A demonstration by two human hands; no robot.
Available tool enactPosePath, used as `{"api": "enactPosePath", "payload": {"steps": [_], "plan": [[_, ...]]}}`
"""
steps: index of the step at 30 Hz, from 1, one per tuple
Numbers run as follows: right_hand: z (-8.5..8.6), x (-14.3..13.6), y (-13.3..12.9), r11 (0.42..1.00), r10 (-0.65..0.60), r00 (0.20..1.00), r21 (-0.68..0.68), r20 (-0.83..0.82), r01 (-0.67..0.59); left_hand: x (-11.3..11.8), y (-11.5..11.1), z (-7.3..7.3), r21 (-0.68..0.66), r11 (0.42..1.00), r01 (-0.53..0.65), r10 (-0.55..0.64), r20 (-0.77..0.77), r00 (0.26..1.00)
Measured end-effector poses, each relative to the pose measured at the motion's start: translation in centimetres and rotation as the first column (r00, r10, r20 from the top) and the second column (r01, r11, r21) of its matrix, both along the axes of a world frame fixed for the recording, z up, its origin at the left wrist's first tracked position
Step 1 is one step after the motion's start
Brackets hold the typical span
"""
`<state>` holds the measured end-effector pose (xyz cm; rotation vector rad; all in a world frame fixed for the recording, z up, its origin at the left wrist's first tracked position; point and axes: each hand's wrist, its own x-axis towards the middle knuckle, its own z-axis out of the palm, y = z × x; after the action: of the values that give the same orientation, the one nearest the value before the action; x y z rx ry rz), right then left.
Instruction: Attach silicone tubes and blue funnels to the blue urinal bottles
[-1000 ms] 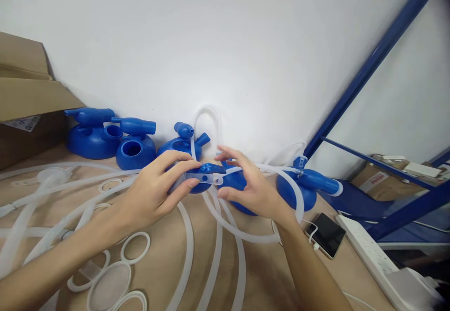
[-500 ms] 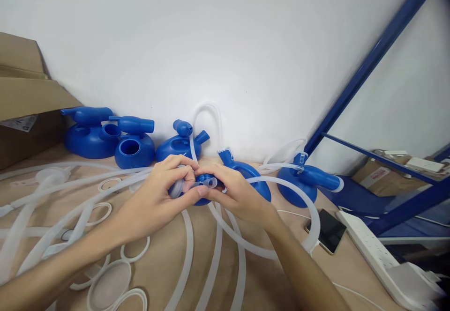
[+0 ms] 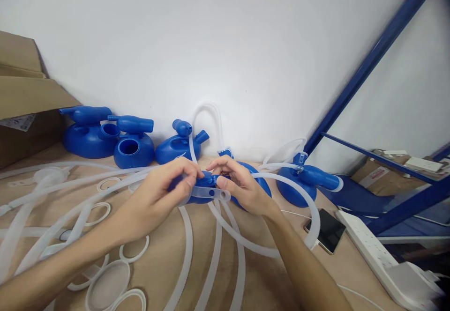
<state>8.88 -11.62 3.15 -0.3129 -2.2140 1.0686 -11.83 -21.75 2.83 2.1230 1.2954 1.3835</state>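
In the head view, your left hand [image 3: 160, 191] is curled around the left end of a small blue piece [image 3: 203, 181], thumb and fingers closed on it, just above the near middle of the table [image 3: 295, 278]. A clear strap [image 3: 207, 192] runs along its near side, a hole and a ringed end showing at the right. Your right hand [image 3: 248, 189] is arched, thumb and forefinger at the piece's right end; whether they truly pinch it, I cannot tell (the fingers mask the contact).

The likeliest trouble is the piece twisting or slipping, since your left hand seems to carry most of the hold and the plastic looks smooth. The strap's ringed end hangs without a finger on it, so it could spring aside if bent. Watch the clear tube [image 3: 312, 208] as well: it loops round by your right forearm, and a quick pull could snag it, perhaps jostling the blue bottle [image 3: 260, 182] behind your right hand.

Against half a second ago, your hands have parted a little: then your fingers met over the strap, your left thumb lying along it; now its hole is exposed. A second ago your right hand stood spread, clear of the piece.
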Motion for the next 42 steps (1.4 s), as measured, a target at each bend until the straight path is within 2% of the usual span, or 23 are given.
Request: {"api": "enactPosePath", "payload": {"steps": [7,9,11,14,19,23,30,33,36,39,42], "plan": [[0.8,0.4,-0.8,0.998,0.063,0.996,-0.035,0.062,-0.06,0.8,-0.7,-0.3,0.305,0.952,0.0,0.086,-0.27,0.959],[0.9,0.5,-0.9,0.995,0.096,0.992,-0.032,0.076,-0.094,0.7,-0.8,-0.2,0.383,0.923,-0.026,0.15,-0.297,0.943],[0.9,0.7,-1.0,0.991,0.135,0.988,-0.027,0.078,-0.134,0.5,-0.9,-0.2,0.426,0.904,-0.014,0.166,-0.322,0.932],[1.2,1.0,-1.1,0.982,0.186,0.978,-0.036,0.096,-0.184,0.4,-0.7,-0.3,0.419,0.907,0.029,0.134,-0.355,0.925],[1.2,0.9,-1.2,0.999,0.052,0.99,-0.016,0.134,-0.05,0.3,0.2,-1.3,0.448,0.894,0.016,0.134,-0.301,0.944],[0.8,0.4,-0.7,1.0,0.022,0.996,-0.022,0.082,-0.021,0.2,0.5,-1.9,0.395,0.919,-0.01,0.128,-0.273,0.953],[0.3,-1.0,-1.2,0.998,0.004,1.0,-0.061,-0.01,-0.005,1.1,-0.1,-1.3,0.427,0.903,-0.051,0.169,-0.242,0.955],[0.0,-1.6,-1.5,0.995,-0.016,0.999,-0.102,-0.031,0.013,1.3,-0.1,-1.1,0.399,0.916,-0.051,0.163,-0.254,0.953],[-0.2,-1.9,-1.5,0.989,-0.032,0.998,-0.143,-0.062,0.022,1.2,0.0,-1.3,0.368,0.926,-0.083,0.16,-0.183,0.97],[-0.1,-1.9,-1.6,0.994,-0.018,0.997,-0.104,-0.069,0.01,1.0,0.0,-1.5,0.346,0.923,-0.166,0.21,-0.094,0.973],[0.2,-1.7,-2.0,0.998,-0.011,0.998,-0.06,-0.067,0.007,0.9,0.1,-1.4,0.336,0.922,-0.191,0.224,-0.062,0.973]]}}
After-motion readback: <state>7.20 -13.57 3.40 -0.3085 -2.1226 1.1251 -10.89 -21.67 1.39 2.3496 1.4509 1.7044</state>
